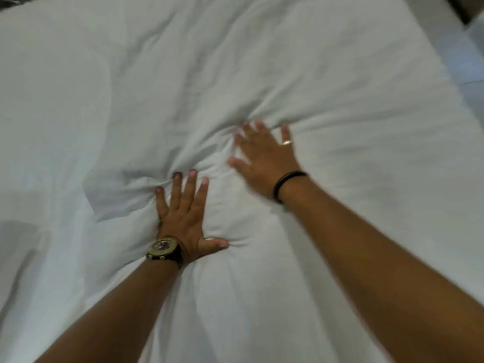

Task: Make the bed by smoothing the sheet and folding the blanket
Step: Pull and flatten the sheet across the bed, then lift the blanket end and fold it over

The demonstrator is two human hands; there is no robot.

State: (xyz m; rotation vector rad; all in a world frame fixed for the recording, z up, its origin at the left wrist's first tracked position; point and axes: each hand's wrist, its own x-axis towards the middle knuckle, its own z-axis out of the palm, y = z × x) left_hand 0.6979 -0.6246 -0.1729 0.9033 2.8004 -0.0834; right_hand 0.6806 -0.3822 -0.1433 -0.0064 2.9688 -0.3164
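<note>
Blanket (262, 74): white, padded, spread across the whole bed, puckered into creases around both hands. Judged soft, light and limp; it likely bunches under pressure, so best taken at an edge or corner for folding. Left hand (183, 210): flat, fingers spread, pressing down; wristwatch (163, 248). Right hand (264, 158): open, palm down, blurred; ring (286, 142), black wristband (288, 184).

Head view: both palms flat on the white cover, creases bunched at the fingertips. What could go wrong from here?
1. The left hand presses flat into the white cover with folds gathered at its fingertips; pushing forward may pile the fabric into a ridge instead of flattening it.
2. The right hand looks motion-blurred; a fast sweep could drag the cover sideways.
3. The watch or the ring might snag the fabric.
</note>
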